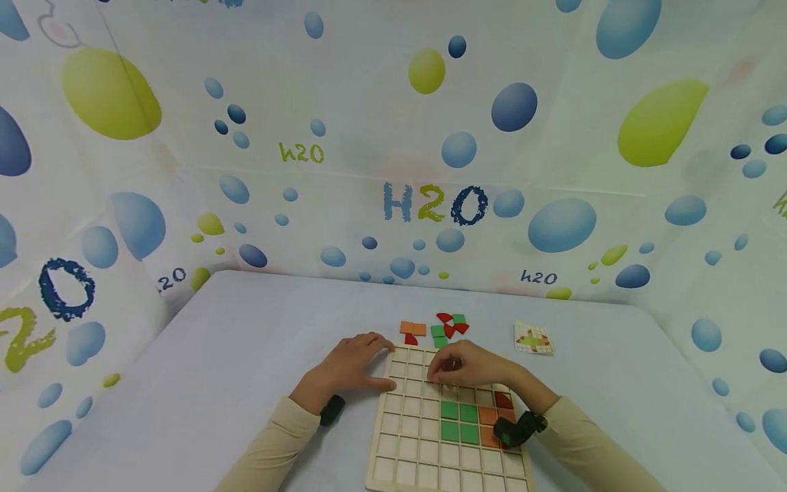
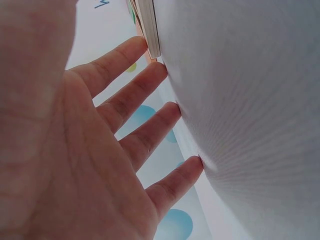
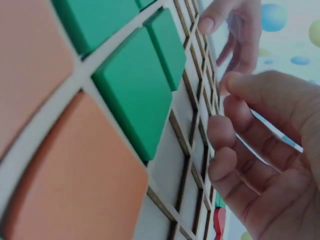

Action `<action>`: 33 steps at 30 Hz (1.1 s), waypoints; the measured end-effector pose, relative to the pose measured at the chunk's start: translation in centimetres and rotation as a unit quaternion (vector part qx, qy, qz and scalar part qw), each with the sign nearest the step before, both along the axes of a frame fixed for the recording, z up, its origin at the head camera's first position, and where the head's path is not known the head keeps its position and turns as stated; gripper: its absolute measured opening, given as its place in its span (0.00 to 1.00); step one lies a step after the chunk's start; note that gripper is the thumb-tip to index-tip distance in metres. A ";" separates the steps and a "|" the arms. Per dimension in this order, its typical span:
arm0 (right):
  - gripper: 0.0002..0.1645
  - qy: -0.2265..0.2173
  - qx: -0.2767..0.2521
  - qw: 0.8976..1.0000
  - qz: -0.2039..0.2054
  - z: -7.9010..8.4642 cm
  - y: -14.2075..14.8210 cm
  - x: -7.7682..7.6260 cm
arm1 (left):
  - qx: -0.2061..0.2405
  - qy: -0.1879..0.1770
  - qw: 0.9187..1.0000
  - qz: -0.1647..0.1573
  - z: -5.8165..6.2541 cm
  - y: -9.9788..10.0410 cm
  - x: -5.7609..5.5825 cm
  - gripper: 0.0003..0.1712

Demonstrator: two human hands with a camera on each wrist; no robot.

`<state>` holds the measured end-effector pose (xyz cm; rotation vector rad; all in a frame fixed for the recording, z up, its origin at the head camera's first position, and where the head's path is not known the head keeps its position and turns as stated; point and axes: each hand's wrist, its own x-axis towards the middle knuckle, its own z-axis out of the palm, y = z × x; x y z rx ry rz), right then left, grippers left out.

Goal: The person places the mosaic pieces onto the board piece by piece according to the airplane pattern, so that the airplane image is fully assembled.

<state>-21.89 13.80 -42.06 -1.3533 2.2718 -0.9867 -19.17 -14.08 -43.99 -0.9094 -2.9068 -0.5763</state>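
Note:
A wooden grid board (image 1: 408, 427) lies flat on the table with its squares partly filled by green tiles (image 1: 459, 421) and orange tiles (image 1: 488, 436). A red piece (image 1: 503, 400) sits in a square near its right edge. My left hand (image 1: 350, 365) is spread at the board's left side, thumb at the edge and fingertips near the far corner. In the left wrist view its fingers (image 2: 135, 95) are nearly straight. My right hand (image 1: 470, 365) is over the board's far part, with curled fingers (image 3: 235, 175) and fingertips close to the squares. No piece shows between them.
Beyond the board lie loose orange tiles (image 1: 412, 329), green tiles (image 1: 439, 335) and red pieces (image 1: 449, 331). A small pattern card (image 1: 533, 338) rests at the far right. The table (image 1: 277, 321) wears a white cover, and a patterned curtain (image 1: 369, 171) surrounds it.

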 end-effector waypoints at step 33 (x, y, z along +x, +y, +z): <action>0.10 0.007 -0.041 0.984 -0.174 -0.2 -2.3 -3.8 | 0.000 -0.004 1.000 -0.003 0.2 -0.1 0.2 0.35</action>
